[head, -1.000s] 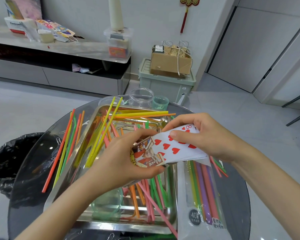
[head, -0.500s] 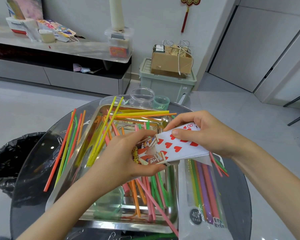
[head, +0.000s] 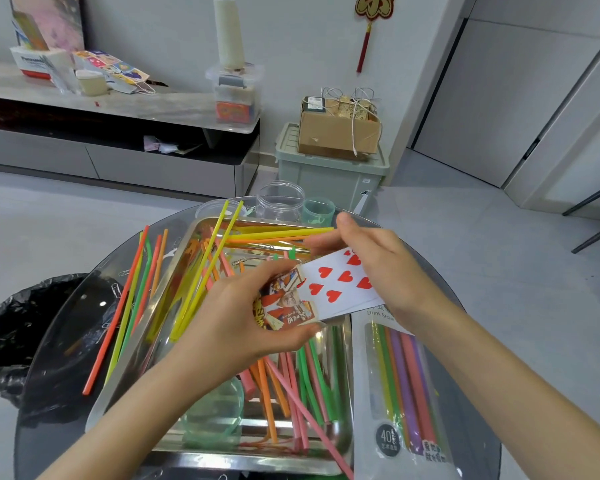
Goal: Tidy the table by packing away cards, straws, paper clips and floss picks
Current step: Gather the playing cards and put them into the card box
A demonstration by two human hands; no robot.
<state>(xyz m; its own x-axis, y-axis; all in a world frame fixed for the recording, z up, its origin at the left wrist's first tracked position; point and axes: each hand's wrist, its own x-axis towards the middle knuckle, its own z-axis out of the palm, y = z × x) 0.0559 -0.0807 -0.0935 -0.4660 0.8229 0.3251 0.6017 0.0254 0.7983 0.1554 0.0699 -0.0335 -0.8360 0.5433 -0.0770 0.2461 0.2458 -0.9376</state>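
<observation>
My left hand [head: 236, 323] grips a printed card box [head: 286, 304] above the metal tray [head: 136, 344]. A stack of playing cards [head: 340, 282], a red hearts card on top, sticks partway out of the box's open end. My right hand [head: 383, 261] holds the stack's far end, fingers curled over it. Many coloured straws [head: 201, 268] lie across the tray and the glass table [head: 59, 341]. A few paper clips [head: 116, 289] lie on the glass left of the tray. I see no floss picks clearly.
A bag of straws [head: 406, 393] lies right of the tray. A clear jar [head: 279, 200], a green cup [head: 317, 211] and a clear lid [head: 212, 209] stand at the table's far edge. A black bin bag [head: 4, 323] sits left, below the table.
The cards have slid further into the box. My right hand has moved from gripping the stack's side to its far end, thumb lifted off the top card.
</observation>
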